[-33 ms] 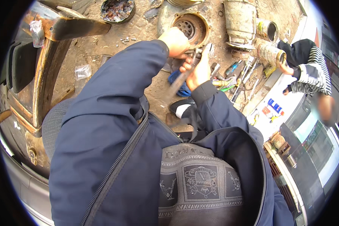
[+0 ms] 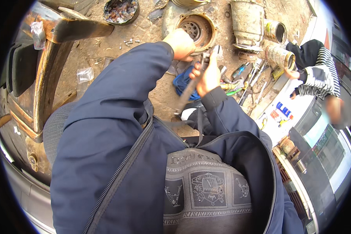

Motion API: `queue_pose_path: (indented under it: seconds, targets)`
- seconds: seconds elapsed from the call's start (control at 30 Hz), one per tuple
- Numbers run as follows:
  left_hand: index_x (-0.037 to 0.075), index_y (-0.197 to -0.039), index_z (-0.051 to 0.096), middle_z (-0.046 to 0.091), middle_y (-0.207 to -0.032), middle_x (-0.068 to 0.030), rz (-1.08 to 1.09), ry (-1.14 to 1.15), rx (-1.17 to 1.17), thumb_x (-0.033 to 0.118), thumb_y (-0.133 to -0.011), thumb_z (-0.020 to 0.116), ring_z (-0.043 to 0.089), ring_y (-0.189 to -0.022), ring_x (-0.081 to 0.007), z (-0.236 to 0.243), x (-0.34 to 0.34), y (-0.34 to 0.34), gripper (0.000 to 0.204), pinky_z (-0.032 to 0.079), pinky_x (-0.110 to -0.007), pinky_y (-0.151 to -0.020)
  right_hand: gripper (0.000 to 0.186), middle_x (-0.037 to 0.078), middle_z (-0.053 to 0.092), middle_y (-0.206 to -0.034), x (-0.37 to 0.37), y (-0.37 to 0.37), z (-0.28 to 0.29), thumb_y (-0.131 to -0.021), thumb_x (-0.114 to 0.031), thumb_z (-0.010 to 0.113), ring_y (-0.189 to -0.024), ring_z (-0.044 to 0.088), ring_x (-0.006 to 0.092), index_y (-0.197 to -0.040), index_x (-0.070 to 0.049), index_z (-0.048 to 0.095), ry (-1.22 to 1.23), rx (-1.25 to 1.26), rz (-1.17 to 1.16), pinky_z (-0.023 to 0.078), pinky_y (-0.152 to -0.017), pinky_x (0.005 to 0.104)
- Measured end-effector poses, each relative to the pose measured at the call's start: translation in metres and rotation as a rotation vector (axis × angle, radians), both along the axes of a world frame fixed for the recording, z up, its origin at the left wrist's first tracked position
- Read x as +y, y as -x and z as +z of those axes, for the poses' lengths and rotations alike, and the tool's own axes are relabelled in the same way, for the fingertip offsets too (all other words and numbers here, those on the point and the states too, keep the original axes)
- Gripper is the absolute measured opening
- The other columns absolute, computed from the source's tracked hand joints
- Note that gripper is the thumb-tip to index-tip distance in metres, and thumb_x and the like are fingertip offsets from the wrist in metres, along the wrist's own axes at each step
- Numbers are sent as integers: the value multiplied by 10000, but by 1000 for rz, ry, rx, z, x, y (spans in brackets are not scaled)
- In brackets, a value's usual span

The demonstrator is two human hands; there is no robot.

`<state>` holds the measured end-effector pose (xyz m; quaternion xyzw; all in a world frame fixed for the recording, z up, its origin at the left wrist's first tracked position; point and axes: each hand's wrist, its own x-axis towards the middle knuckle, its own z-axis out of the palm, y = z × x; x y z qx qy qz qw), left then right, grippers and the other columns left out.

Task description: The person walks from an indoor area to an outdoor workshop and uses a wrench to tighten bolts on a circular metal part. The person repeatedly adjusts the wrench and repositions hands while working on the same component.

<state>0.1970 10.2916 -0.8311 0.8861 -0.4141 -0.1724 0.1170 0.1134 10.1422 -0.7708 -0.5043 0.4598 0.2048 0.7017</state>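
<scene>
My left hand is closed at the near edge of a round rusty metal housing with a perforated disc inside. Its fingertips are tucked under, so whatever they grip is hidden. Just to its right, my right hand is wrapped round an adjustable wrench. The wrench head points up toward the housing's rim, and its handle slants down to the left, smeared by motion. Below the hands lies a crumpled blue cloth, beside a black and white shoe.
Several hand tools, among them a blue-handled screwdriver, lie to the right. Behind them stand a large metal pump body and a tin can. Another person's hand is near a second can. Loose bolts and a wooden chair are leftward.
My right hand has drawn slightly away from my left, and the wrench handle has swung to a steeper slant. More of the blue cloth shows. My left hand stays at the housing.
</scene>
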Motion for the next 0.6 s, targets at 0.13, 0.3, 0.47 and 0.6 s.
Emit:
queue_pose_path:
  seconds: [0.13,0.3,0.47,0.6]
  targets:
    - [135,-779,807,756,-744,-59,-4,51,-51,559,-848,785,763,-765,-275,-1,3,1,429,569,-428,-730,539,52,651,-708,-63,-21,30,-1035,-595,646,-539,567,148,-992,-58,647,488,-130,610,483,-530,308]
    - [135,-751,793,744,-714,-58,-8,53,-63,569,-842,792,755,-728,-279,-4,3,0,444,565,-429,-690,612,225,698,-760,-123,-85,54,-970,-614,691,-762,718,416,-916,-4,685,1202,-457,1586,560,-711,490]
    - [122,-713,780,706,-646,-92,14,77,-46,601,-799,793,727,-656,-302,-8,3,-1,487,545,-436,-665,490,194,692,-765,-127,-140,63,-967,-550,712,-750,702,405,-937,-64,662,1350,-807,2056,549,-681,514]
    - [123,-728,780,717,-664,-93,14,56,-57,612,-816,783,734,-660,-298,-5,3,0,496,549,-435,-656,428,154,675,-780,-109,-174,65,-932,-476,756,-779,702,395,-938,-59,660,1229,-1094,2223,546,-707,508]
